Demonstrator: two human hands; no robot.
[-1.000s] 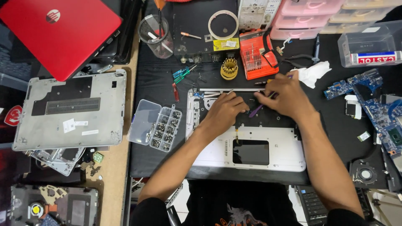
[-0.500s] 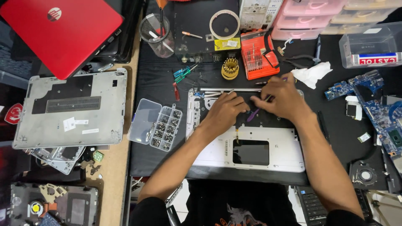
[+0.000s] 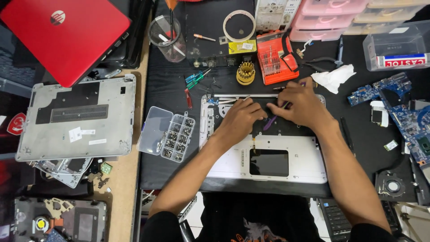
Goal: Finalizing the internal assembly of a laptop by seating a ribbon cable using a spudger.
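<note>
A silver laptop palmrest shell (image 3: pixel 233 168) lies upside down on the black mat, its dark touchpad cut-out toward me. My left hand (image 3: pixel 242 117) rests on the shell's upper middle, fingers curled and pressing down on the inside. My right hand (image 3: pixel 302 104) is beside it at the shell's upper right, holding a thin purple tool (image 3: pixel 270 122) whose tip points down-left between the two hands. What lies under the fingertips is hidden.
A clear screw organiser box (image 3: pixel 166 136) sits left of the shell. A silver laptop base cover (image 3: pixel 76 118) and a red laptop (image 3: pixel 62 36) lie at the left. An orange bit set (image 3: pixel 274 58), a clear cup (image 3: pixel 168 38), a white tissue (image 3: pixel 338 78) and blue circuit boards (image 3: pixel 403 112) surround the mat.
Both hands stay on the shell's upper part; the right hand has shifted slightly with the purple tool. Nothing else has moved.
</note>
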